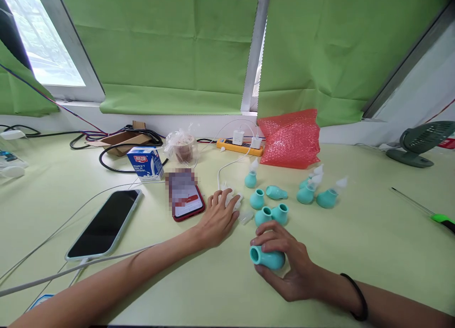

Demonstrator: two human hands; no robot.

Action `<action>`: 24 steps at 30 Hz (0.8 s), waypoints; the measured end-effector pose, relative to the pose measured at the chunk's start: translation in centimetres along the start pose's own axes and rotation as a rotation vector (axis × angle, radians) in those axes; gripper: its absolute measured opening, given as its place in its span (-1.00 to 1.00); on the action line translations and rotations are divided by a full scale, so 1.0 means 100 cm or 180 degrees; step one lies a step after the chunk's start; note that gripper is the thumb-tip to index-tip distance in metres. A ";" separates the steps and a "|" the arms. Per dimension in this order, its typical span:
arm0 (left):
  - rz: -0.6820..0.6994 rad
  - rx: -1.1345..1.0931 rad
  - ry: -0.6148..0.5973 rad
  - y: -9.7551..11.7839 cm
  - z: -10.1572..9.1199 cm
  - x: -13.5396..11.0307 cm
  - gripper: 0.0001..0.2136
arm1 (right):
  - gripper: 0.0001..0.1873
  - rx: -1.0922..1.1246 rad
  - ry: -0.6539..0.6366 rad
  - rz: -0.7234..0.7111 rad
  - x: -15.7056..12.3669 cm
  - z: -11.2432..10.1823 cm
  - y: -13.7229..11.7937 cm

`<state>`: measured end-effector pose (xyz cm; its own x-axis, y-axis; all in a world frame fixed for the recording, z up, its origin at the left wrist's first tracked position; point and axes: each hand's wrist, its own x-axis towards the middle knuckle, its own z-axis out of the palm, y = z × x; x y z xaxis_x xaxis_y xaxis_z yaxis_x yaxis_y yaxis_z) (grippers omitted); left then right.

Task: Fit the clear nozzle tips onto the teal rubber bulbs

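Head view. The right hand (284,266) is curled around a teal bulb (267,258): thumb below, fingers over the top, a closed grasp just above the table (355,252). The bulb lies on its side, its long axis running 3 to 9 o'clock and its open mouth facing 9 o'clock.

The left hand (216,219) rests palm down at about 10 o'clock from the bulb, apart from it. Its fingers are loosely spread and reach onto a small heap of clear tips (231,197). I cannot tell whether it has pinched one. One loose clear tip (246,217) lies between the two hands, at 11 o'clock from the bulb's mouth and nearer the left hand.

At 12 o'clock from the right hand, close by, stand bare teal bulbs (272,214) with their mouths up. Fitted bulbs (313,190), each carrying a clear tip, lie further off at 1 o'clock.

The table is pale yellow-green. A red phone (185,197) lies just beside the left hand at 10 o'clock, and a black phone (104,223) on a white cable lies well apart at 9 o'clock. A milk carton (145,163), an orange power strip (240,147) and a red bubble-wrap bag (289,138) sit along the far edge. A green-handled tool (441,219) and a fan (419,143) are off to the right. Green blinds (170,48) cover the window behind.
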<state>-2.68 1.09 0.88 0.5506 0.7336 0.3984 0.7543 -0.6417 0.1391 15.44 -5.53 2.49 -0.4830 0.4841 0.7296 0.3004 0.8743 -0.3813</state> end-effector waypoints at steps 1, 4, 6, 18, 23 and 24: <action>0.0022 -0.0021 0.0017 0.000 0.000 0.000 -0.65 | -0.60 -0.0010 0.0103 -0.0063 0.002 -0.003 0.002; 0.0078 -0.0063 0.0085 0.004 -0.005 -0.001 -0.64 | -0.56 -0.0308 0.0515 -0.0156 0.011 -0.016 0.015; 0.0184 -0.0077 0.0177 0.009 -0.008 -0.001 -0.65 | -0.55 -0.0652 0.1047 -0.0162 0.019 -0.028 0.029; 0.0936 -0.0120 0.0731 0.035 -0.001 0.004 -0.60 | -0.91 -0.1960 0.1187 0.0520 0.034 -0.049 0.115; 0.0741 -0.0132 0.0107 0.036 -0.002 0.009 -0.52 | -0.84 -0.1902 0.0575 0.0827 0.023 -0.043 0.138; 0.0738 -0.0150 0.0035 0.036 -0.001 0.009 -0.52 | -0.82 -0.1890 0.0426 0.0952 0.021 -0.043 0.140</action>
<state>0.49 -0.62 1.84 0.7031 0.5629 0.4344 0.5904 -0.8027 0.0846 22.12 7.55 1.11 -0.2144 0.6603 0.7197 0.8246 0.5173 -0.2290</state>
